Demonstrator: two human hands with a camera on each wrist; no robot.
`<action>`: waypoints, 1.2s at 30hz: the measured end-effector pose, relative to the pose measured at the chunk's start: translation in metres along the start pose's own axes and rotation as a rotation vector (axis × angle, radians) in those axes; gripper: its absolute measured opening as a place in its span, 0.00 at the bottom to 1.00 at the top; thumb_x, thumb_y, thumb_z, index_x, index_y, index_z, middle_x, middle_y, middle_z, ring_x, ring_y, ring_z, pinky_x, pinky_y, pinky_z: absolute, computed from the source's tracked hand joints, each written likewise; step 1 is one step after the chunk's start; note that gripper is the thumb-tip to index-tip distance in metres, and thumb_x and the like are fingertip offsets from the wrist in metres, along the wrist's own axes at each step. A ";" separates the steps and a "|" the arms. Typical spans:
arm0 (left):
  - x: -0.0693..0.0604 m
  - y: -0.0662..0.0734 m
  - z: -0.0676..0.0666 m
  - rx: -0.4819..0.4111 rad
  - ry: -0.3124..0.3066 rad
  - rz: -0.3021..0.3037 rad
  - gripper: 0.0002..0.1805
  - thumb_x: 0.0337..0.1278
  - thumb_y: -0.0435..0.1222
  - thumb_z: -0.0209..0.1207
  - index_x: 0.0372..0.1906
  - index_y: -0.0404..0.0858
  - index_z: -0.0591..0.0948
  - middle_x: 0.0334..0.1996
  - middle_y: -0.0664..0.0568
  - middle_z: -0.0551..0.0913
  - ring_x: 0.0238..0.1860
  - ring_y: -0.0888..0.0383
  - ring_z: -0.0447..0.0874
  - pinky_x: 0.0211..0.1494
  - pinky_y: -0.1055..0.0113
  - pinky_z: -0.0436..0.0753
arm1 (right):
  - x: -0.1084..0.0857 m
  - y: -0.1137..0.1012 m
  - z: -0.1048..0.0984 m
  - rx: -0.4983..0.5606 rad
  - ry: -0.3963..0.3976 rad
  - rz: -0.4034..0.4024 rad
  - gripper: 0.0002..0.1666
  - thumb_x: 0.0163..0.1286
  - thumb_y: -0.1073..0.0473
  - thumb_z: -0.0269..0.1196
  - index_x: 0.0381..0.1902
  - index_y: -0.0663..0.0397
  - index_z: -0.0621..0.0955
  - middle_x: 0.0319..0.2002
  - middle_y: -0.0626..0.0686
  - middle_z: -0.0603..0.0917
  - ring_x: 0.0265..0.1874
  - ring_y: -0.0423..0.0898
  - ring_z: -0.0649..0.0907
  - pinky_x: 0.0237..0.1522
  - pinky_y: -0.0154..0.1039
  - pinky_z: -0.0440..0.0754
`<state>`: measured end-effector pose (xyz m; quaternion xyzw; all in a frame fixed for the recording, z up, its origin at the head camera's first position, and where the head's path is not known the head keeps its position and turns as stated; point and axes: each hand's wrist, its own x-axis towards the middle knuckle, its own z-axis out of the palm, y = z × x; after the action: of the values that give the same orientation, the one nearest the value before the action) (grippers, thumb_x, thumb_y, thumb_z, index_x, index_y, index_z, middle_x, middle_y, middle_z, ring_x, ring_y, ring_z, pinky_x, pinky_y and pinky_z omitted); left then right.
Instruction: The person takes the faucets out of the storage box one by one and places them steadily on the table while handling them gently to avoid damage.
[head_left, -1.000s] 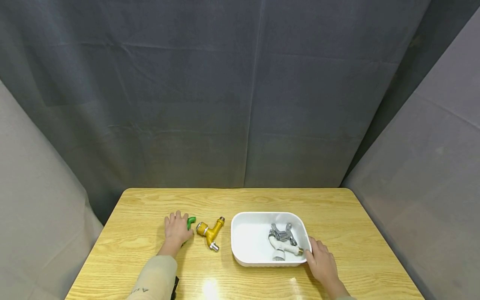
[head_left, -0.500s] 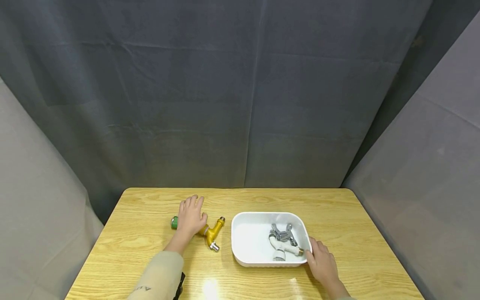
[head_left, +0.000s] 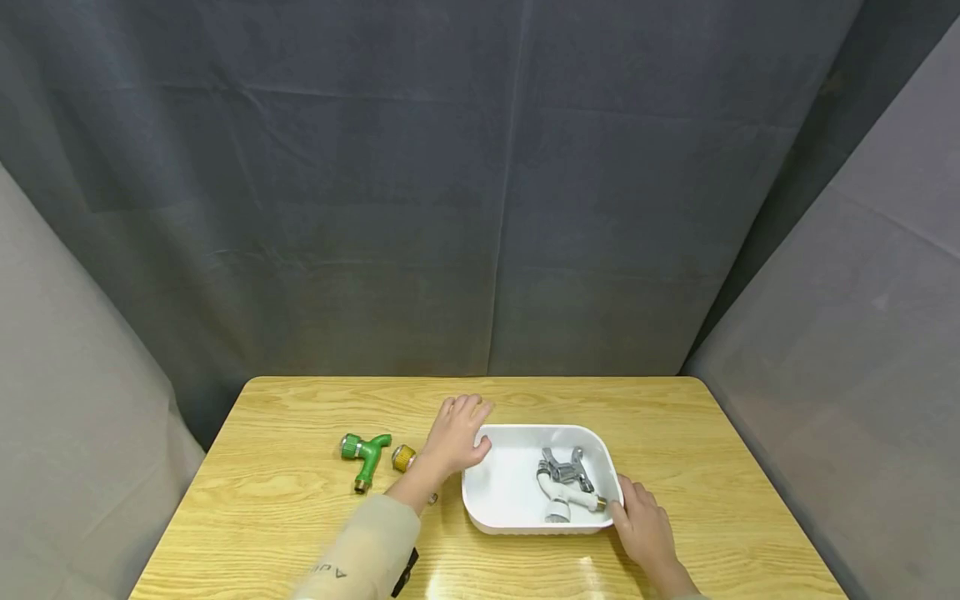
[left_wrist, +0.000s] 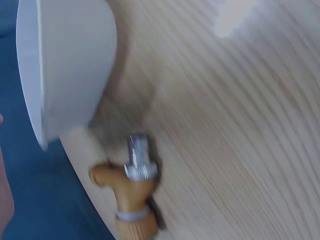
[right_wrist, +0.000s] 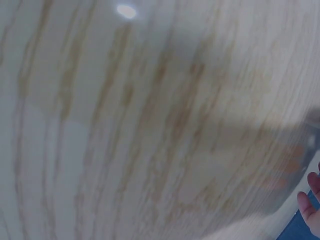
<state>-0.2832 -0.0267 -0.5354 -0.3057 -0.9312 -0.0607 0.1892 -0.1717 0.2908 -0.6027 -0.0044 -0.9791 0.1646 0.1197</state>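
Note:
My left hand (head_left: 456, 437) is at the left end of a white tub (head_left: 487, 528), fingers straight and thumb reaching over its rim. At the opposite end, my right hand (head_left: 643, 525) lies alongside the tub, thumb at the rim and fingers extended. Inside the tub's right half are a white tap (head_left: 573, 495) with a brass-coloured threaded end and chrome tap parts (head_left: 564, 471). A yellow tap (left_wrist: 134, 192) lies on the table left of the tub, mostly hidden by my left forearm in the head view. Farther left is a green tap (head_left: 367, 452).
The wooden table (head_left: 750, 550) extends on all sides of the tub. A dark grey curtain (head_left: 375, 208) hangs behind its far edge, and paler fabric (head_left: 847, 333) flanks the right side.
My left hand has moved rightward from the green tap, across the yellow one, to the tub's left rim. The taps, the tub and my right hand have stayed in place.

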 end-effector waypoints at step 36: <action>0.018 0.108 0.030 -0.034 -0.405 0.357 0.38 0.42 0.59 0.60 0.63 0.59 0.65 0.58 0.65 0.68 0.56 0.62 0.65 0.57 0.69 0.64 | 0.000 -0.007 0.000 0.015 -0.026 0.007 0.24 0.65 0.54 0.45 0.58 0.51 0.68 0.44 0.58 0.77 0.43 0.58 0.76 0.34 0.54 0.73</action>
<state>-0.2418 0.0767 -0.5560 -0.4740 -0.8803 0.0201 0.0016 -0.1711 0.2846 -0.6003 -0.0047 -0.9792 0.1725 0.1067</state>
